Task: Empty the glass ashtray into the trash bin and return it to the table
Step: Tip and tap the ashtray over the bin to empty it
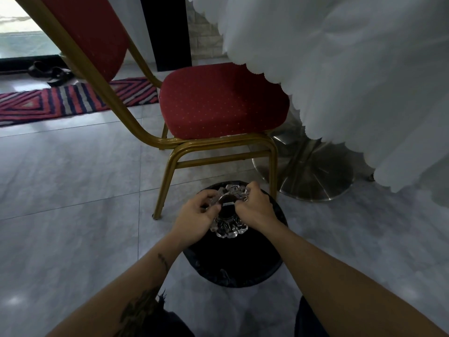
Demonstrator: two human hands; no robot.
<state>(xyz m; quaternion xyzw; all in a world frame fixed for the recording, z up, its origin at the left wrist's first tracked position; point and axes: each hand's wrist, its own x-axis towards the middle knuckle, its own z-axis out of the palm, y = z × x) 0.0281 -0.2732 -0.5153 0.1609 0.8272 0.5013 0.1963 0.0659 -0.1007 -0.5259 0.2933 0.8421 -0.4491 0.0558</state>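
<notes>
A clear cut-glass ashtray (228, 228) with a scalloped rim hangs over the round trash bin (233, 266), which is lined with a black bag and stands on the floor. My left hand (195, 215) grips the ashtray's left edge. On the opposite edge my right hand (257, 207) holds it too. The ashtray looks tipped over the bin's dark opening; what is inside it I cannot make out. The table is covered by a white scalloped cloth (352, 69) at the upper right.
A red padded chair (218, 100) with a gold metal frame stands just behind the bin. The table's steel pedestal base (308, 171) sits to the right of it. A striped rug (73, 98) and dark sandals (51, 72) lie at the far left on the grey tiles.
</notes>
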